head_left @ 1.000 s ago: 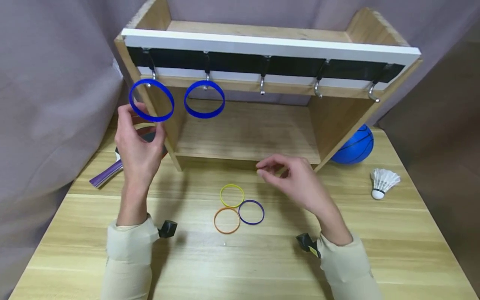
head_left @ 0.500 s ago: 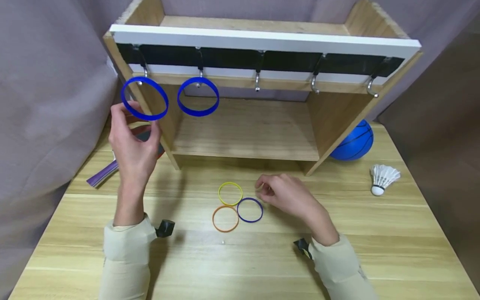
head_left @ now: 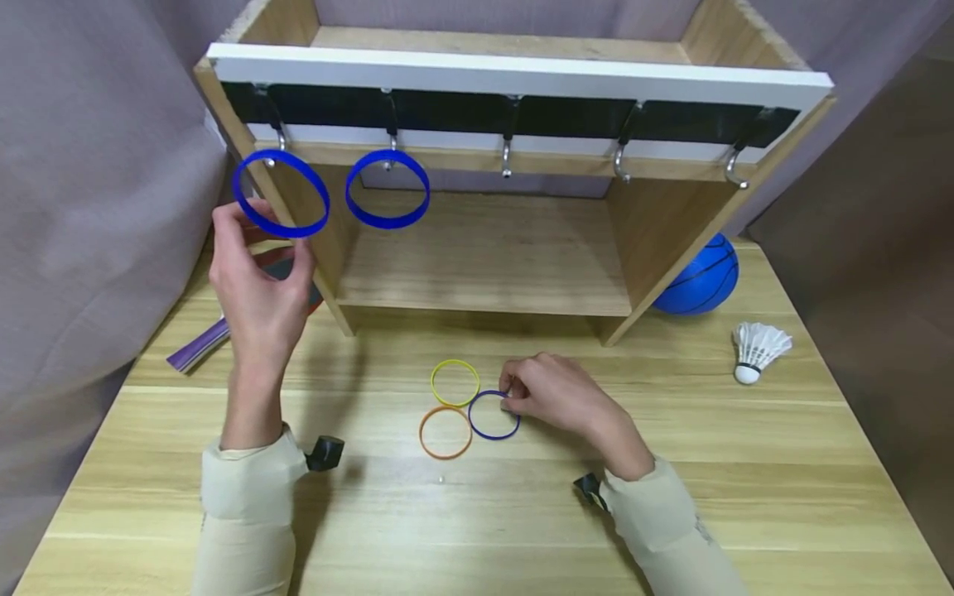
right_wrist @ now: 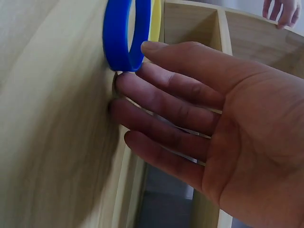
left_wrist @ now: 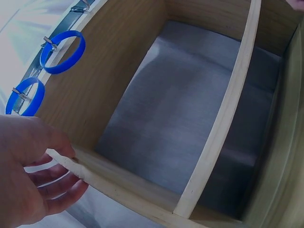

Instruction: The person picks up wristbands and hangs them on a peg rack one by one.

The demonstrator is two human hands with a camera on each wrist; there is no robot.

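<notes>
My left hand (head_left: 257,273) grips the left side panel (left_wrist: 121,185) of the wooden shelf, thumb on the inside and fingers outside. Just above that hand a blue ring (head_left: 301,233) hangs on the leftmost hook, and another blue ring (head_left: 387,223) hangs on the hook beside it. My right hand (head_left: 559,393) is low over the table, at the right edge of a blue ring (right_wrist: 115,35) that lies flat. Its thumb tip overlaps the ring's rim, with the loosely bent fingers just past it. A yellow ring (head_left: 455,360) and an orange ring (head_left: 445,457) lie against that ring.
Three more hooks, one a middle hook (head_left: 507,157), line the shelf's white front board (head_left: 522,68) with nothing on them. A blue ball (head_left: 701,277) and a shuttlecock (head_left: 758,352) are at the right. A purple-handled paddle (head_left: 199,346) lies partly behind the left arm.
My right hand has moved down and left from in front of the shelf to the blue ring on the table. The left hand keeps its grip on the panel; the head view has shifted slightly.
</notes>
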